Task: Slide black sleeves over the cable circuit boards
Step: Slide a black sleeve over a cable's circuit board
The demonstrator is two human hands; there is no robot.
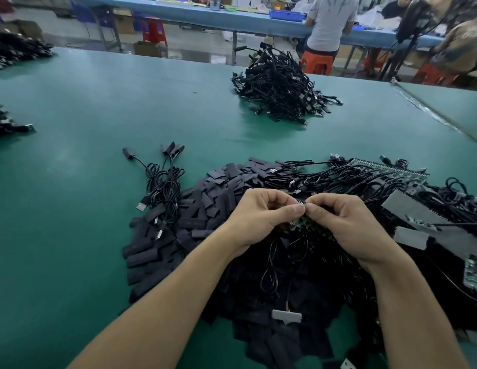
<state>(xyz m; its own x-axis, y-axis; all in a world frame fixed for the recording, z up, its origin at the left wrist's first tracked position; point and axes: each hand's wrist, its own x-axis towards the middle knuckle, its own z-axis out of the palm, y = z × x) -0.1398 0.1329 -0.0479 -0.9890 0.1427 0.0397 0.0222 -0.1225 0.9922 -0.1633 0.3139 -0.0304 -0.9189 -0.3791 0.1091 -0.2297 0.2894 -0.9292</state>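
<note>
While left hand (261, 217) and right hand (346, 222) pinch one board (302, 222), looks pre-sleeving; next needs a sleeve (141, 258), left of fingers (293, 209).

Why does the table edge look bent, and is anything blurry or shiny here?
Head view: the wide-angle lens bows the green table; pale sheen lies beside the far cable pile; background stools are soft; left hand and right hand, pinching a circuit board, are sharp.
</note>
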